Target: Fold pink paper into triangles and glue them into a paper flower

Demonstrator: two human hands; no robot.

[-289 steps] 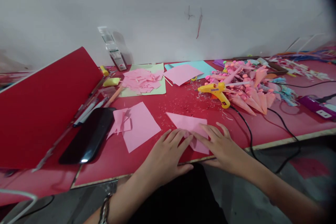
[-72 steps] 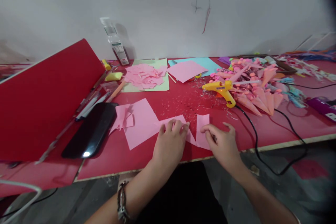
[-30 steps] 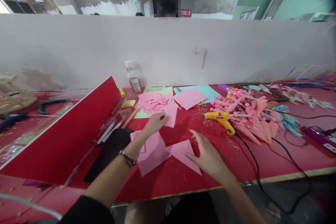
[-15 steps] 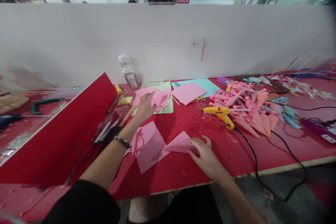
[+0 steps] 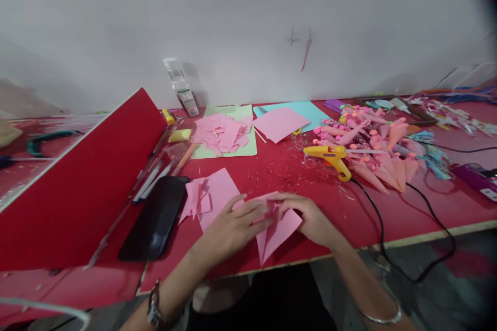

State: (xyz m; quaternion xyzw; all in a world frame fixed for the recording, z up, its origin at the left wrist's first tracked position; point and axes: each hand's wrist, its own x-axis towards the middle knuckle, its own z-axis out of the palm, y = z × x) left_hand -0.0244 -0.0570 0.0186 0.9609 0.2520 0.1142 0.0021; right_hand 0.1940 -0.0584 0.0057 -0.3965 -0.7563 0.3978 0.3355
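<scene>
A folded piece of pink paper (image 5: 280, 235) is held between my two hands at the table's front edge, its pointed end toward me. My left hand (image 5: 235, 226) has its fingers curled over the paper's left side. On the other side, my right hand (image 5: 312, 220) grips the upper right part with bent fingers; the fingertips are partly hidden in the fold. Just left of my left hand lies a flat pink sheet (image 5: 220, 189), with several small pink strips (image 5: 197, 199) on its left edge.
A black phone (image 5: 155, 220) and a tilted red board (image 5: 85, 186) stand left. Behind are a pile of pink strips (image 5: 223, 132), a pink sheet (image 5: 280, 123) and a clear bottle (image 5: 182, 90). To the right are a yellow glue gun (image 5: 330, 158) with its cord and pink paper cones (image 5: 382, 165).
My left hand has come back from the pile of pink strips to the folded paper. The paper has turned, its point now toward me, and both hands are on it. The view has tilted down.
</scene>
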